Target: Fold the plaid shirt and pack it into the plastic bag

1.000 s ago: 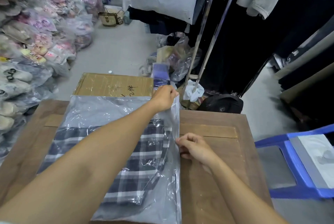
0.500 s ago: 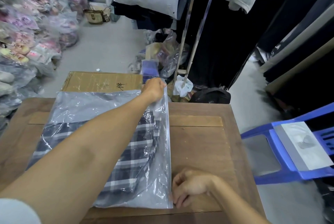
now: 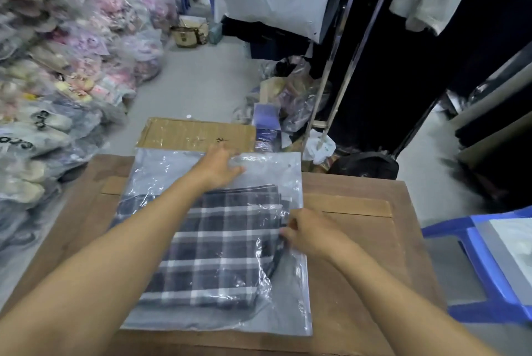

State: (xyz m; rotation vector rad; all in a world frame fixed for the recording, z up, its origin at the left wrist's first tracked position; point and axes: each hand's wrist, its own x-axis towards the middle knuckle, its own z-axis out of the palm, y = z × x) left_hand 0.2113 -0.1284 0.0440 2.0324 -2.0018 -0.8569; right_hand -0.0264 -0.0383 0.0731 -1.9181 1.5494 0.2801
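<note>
Plaid shirt (image 3: 213, 252), folded, dark with white checks, lies flat inside the clear plastic bag (image 3: 161, 171) on the wooden table (image 3: 359, 240). Shirt fills the near and middle of the bag; a bare strip of film runs along the far end.

Left hand (image 3: 221, 165) reaches far, laid palm down and open on that bare far strip, fingers spread, gripping nothing. Likely pinning the film so the bag does not slide or puff up. Right hand (image 3: 313, 233) sits at the bag's right edge, about midway along it, fingers curled and pinched at the film where the shirt's edge meets the seam. Reads as closing or pressing that side. Cannot tell whether it holds film alone or film and cloth together.

Judgement: packing looks all but done; what remains is sealing and flattening.

Outward: a cardboard box (image 3: 195, 134) just beyond the table's far edge, with handwriting too small to read. Blue plastic chair (image 3: 489, 278) to the right, cut off by the frame, a pale sheet on its seat. Heaps of bagged goods (image 3: 57, 68) far left, blurred. Metal rack poles (image 3: 331, 68) and dark hanging garments far right.

Hidden: left forearm covers the shirt's left part. Glare and creases in the film mask the shirt's near right corner. Bag's opening side not clearly made out.
</note>
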